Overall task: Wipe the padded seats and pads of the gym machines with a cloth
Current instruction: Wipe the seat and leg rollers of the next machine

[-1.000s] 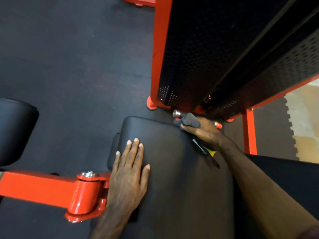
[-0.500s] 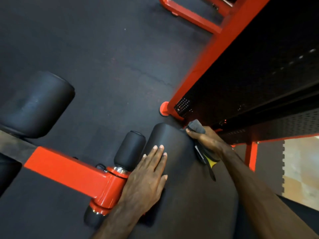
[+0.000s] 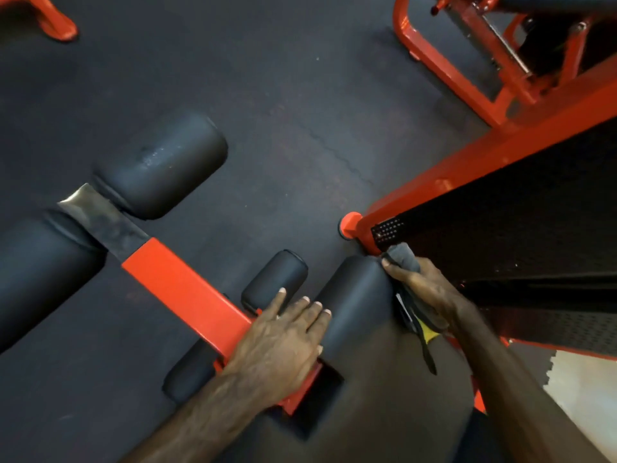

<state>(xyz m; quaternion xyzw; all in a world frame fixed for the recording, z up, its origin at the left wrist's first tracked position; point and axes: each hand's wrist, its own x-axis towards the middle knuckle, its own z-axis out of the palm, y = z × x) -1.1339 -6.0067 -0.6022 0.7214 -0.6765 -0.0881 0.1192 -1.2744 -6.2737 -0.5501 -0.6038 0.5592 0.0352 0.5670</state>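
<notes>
- Gripping a grey cloth (image 3: 402,259), the right hand (image 3: 421,289) curls its fingers round the bundle and presses it against the far right corner of the black padded seat (image 3: 354,302); half a second ago it was at this same corner, so the cloth has barely travelled.
- The left hand (image 3: 280,342) lies flat with straight, spread fingers, holding nothing; its fingertips rest on the seat's left edge, while its palm now lies over the orange arm (image 3: 180,289), further left than a second ago, when it lay wholly on the seat.
- The view has tilted up since then: a large roller pad (image 3: 160,165) and its twin (image 3: 36,275) now show fully to the left, and a second orange frame (image 3: 460,71) shows at the top right.
- A small roller pad (image 3: 273,279) sits just beside the seat's left edge, touching the left hand's index finger.
- The seat's right corner is close against the orange-framed perforated black guard (image 3: 500,222), leaving little room there; dark rubber floor (image 3: 283,111) lies open beyond the front edge.
- The seat looks matte black and smooth, with a rounded front; the cloth is dark grey, with black and yellow parts trailing below the wrist.
</notes>
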